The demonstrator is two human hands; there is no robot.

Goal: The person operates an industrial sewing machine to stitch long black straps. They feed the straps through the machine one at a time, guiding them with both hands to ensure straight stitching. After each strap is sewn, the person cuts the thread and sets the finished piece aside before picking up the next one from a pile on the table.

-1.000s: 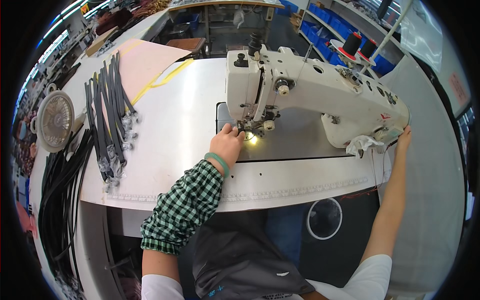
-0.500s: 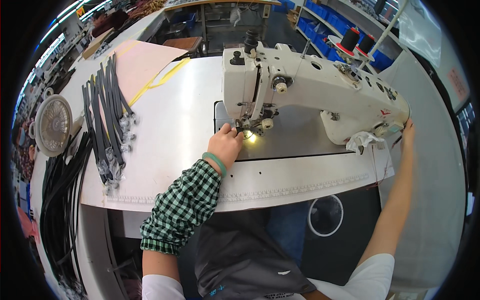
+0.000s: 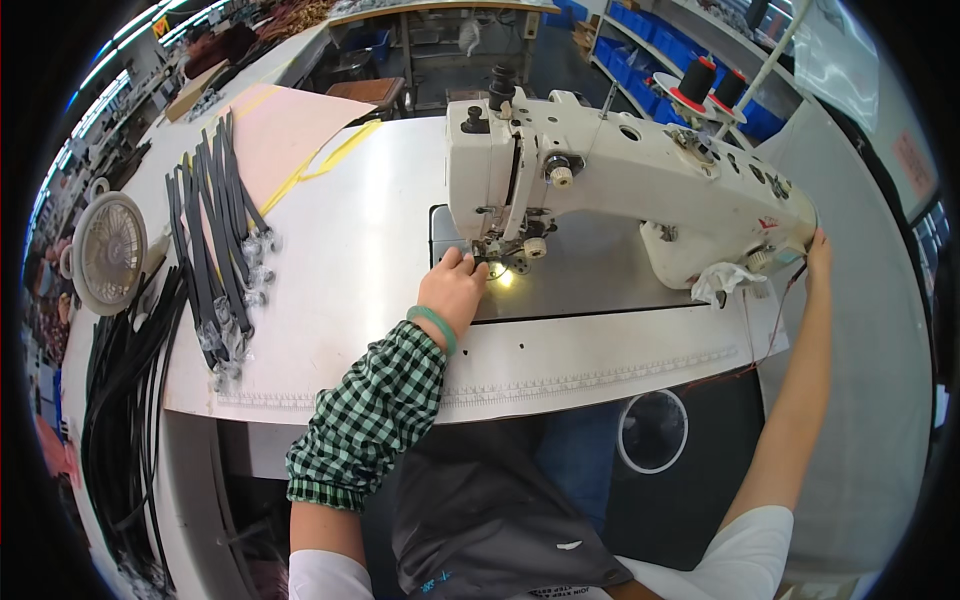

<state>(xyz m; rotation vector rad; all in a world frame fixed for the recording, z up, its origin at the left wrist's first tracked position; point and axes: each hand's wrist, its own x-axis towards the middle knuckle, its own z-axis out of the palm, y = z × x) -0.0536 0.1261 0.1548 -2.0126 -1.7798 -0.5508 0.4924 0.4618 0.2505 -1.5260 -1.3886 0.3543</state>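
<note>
A white sewing machine (image 3: 620, 165) stands on the table, its lamp lighting the metal bed by the needle. Beside the presser foot, my left hand (image 3: 453, 290) has its fingers bent and pressed together at a small dark piece, mostly hidden by the fingers and the foot. A green bangle and a green-black checked sleeve cover that wrist and forearm. At the machine's right end, my right hand (image 3: 819, 258) curls round the handwheel side; the wheel itself is mostly hidden. A white crumpled cloth (image 3: 727, 281) lies against the machine's base.
Several black straps with clear-wrapped ends (image 3: 212, 235) lie on the left of the white table (image 3: 350, 330). Long black strips (image 3: 125, 420) hang over its left edge, near a round strainer-like basket (image 3: 108, 253). Black thread spools (image 3: 697, 80) stand behind the machine.
My left hand keeps its place by the presser foot. My right hand has shifted slightly at the machine's end, and a reddish thread near it hangs differently. The view has moved a little.
</note>
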